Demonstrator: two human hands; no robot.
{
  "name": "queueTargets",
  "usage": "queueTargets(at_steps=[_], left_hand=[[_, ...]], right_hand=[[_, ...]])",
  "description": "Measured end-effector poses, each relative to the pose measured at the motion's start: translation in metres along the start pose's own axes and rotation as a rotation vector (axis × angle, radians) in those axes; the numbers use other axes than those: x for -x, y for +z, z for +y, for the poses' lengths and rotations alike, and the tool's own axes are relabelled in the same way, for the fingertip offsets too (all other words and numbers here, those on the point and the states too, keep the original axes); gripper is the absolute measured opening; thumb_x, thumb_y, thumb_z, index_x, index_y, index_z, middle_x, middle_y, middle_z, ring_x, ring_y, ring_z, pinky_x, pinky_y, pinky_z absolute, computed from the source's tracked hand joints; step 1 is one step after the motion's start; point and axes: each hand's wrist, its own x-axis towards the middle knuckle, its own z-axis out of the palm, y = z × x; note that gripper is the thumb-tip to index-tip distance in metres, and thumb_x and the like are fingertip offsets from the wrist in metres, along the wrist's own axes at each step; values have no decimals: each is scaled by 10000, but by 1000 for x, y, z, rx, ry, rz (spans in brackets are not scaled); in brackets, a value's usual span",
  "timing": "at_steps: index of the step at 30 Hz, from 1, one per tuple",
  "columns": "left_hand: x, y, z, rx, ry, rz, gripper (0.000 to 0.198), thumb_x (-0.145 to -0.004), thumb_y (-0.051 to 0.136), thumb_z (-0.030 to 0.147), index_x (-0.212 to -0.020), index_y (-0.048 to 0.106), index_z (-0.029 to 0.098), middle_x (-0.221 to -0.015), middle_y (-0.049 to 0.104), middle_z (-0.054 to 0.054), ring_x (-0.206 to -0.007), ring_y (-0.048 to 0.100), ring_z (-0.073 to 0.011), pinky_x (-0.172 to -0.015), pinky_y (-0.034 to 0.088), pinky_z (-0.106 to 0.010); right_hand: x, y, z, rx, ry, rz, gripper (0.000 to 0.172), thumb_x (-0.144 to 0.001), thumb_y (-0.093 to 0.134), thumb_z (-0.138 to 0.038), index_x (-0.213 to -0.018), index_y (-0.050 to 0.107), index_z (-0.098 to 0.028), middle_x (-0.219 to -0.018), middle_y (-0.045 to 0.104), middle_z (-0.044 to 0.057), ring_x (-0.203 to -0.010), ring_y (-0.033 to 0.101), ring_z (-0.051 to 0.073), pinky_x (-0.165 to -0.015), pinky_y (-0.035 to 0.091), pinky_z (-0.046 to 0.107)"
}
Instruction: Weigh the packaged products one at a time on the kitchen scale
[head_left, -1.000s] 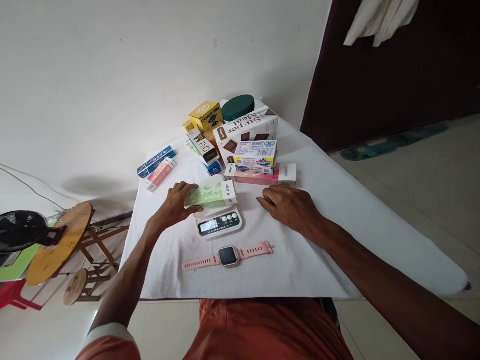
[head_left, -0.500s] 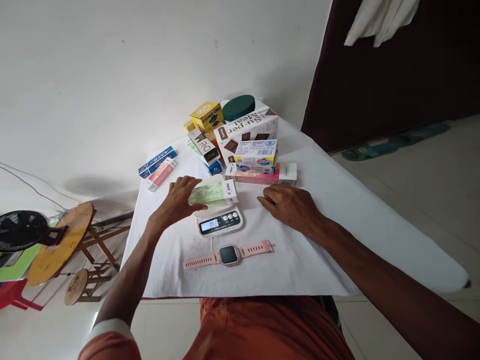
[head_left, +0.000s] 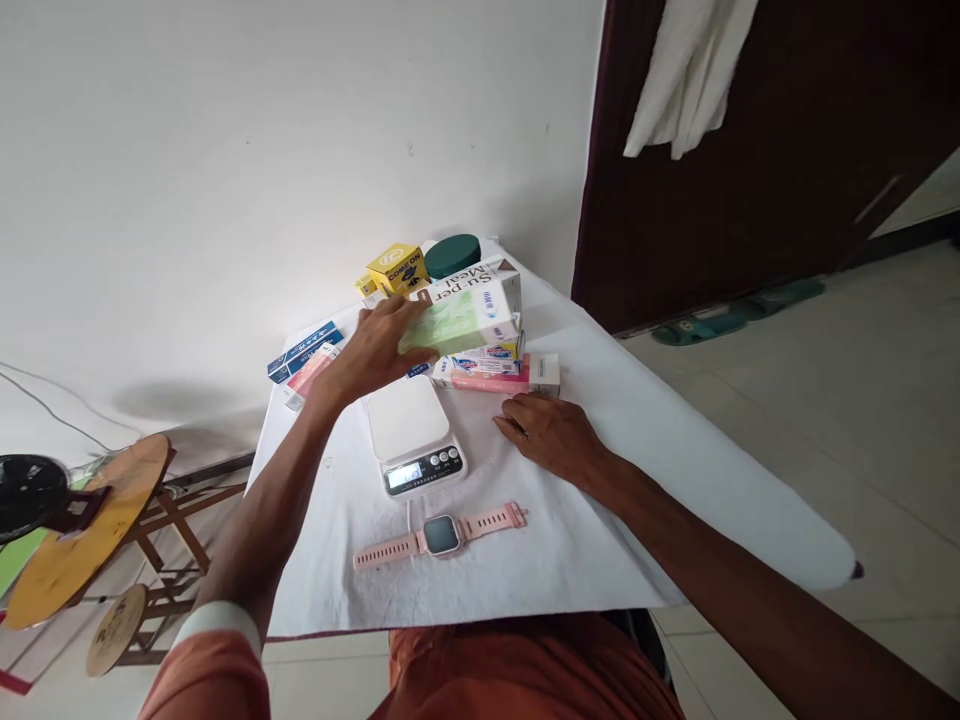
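Head cam, looking down on a white tabletop (head_left: 637,480). I see the left hand (head_left: 379,345) clenched round one end of the green box (head_left: 461,318), thumb under, fingers over the top. The box is up off the surface, long side roughly level, over the pile of cartons near the far edge. It sits in front of the meal carton (head_left: 480,274) and just above the soap boxes (head_left: 487,355). Can't tell whether it touches them.

The right hand (head_left: 544,435) is released, palm down and flat on the cloth w/ fingers spread a little. It holds nothing, and lies just beside the scale (head_left: 415,437) on its right, near the pink carton (head_left: 499,378).

The scale's platform is bare and its display is lit, but the digits are too small to read. It sits approx. mid-tabletop, between the two hands. A pink watch (head_left: 440,535) lies flat w/ strap stretched out, between the scale and the near edge.

At the far edge are a yellow box (head_left: 396,268) and a dark green lid (head_left: 452,256). Toward the far left corner, a blue box (head_left: 304,350) w/ a slim pink box (head_left: 311,368) right beside it, both well apart from the scale.
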Motion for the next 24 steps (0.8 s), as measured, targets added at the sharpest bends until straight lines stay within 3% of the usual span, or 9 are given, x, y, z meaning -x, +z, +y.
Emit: queueTargets(at_steps=[4, 7, 12, 15, 17, 19, 22, 24], left_hand=[[-59, 28, 0, -56, 43, -65, 462, -964, 695, 444, -1359, 628, 214, -1247, 658, -141, -1215, 607, -354, -1072, 446, -551], [-78, 44, 0, -84, 23, -86, 471, -952, 705, 484, -1344, 650, 228, -1260, 646, -141, -1244, 582, -364, -1077, 444, -561], [-61, 45, -6, 18, 54, 22, 728, -855, 798, 586, -1465, 570, 261, -1374, 599, -153, -1281, 564, -380, -1077, 460, -572], [-37, 40, -34, 156, 19, 202, 661, -933, 705, 599, -1478, 553, 258, -1376, 614, -141, -1260, 602, -331, -1061, 500, -513], [-17, 38, -68, 220, -114, 312, 536, -1000, 619, 551, -1440, 575, 248, -1350, 639, -131, -1209, 641, -290, -1020, 538, -457], [6, 37, -110, 213, -358, 366, 450, -1025, 578, 455, -1406, 588, 216, -1348, 644, -144, -1187, 662, -273, -990, 559, -420], [40, 42, -167, 60, -799, 271, 421, -1018, 552, 337, -1406, 567, 173, -1423, 598, -181, -1265, 639, -276, -1061, 524, -406], [58, 50, -193, -20, -961, 161, 424, -996, 587, 338, -1385, 570, 170, -1464, 571, -196, -1357, 581, -304, -1131, 470, -429]], right_hand=[[0, 1, 1, 10, -20, 23, 265, -1013, 561, -236, -790, 694, -181, -828, 747, 76, -800, 673, 195, -647, 356, 285], [0, 3, 2, 9, -45, 54, 257, -1012, 562, -231, -792, 690, -189, -813, 740, 70, -802, 670, 192, -652, 365, 284], [2, 4, 4, 27, -73, 73, 269, -1022, 544, -225, -793, 682, -192, -797, 727, 69, -791, 661, 190, -651, 357, 287], [4, 5, 6, 32, -97, 106, 297, -1030, 529, -219, -762, 654, -188, -771, 714, 60, -765, 656, 186, -649, 348, 293], [6, 6, 7, 36, -126, 150, 319, -1038, 517, -225, -740, 627, -192, -744, 699, 48, -737, 647, 181, -643, 341, 300], [7, 8, 8, 33, -158, 213, 341, -1048, 503, -236, -723, 599, -200, -714, 677, 37, -705, 627, 174, -633, 333, 307], [7, 11, 9, 39, -205, 308, 357, -1055, 504, -237, -704, 562, -211, -674, 642, 19, -660, 597, 161, -624, 330, 312], [5, 11, 9, 59, -238, 352, 354, -1055, 516, -225, -703, 548, -212, -657, 623, 5, -646, 592, 151, -633, 343, 308]])
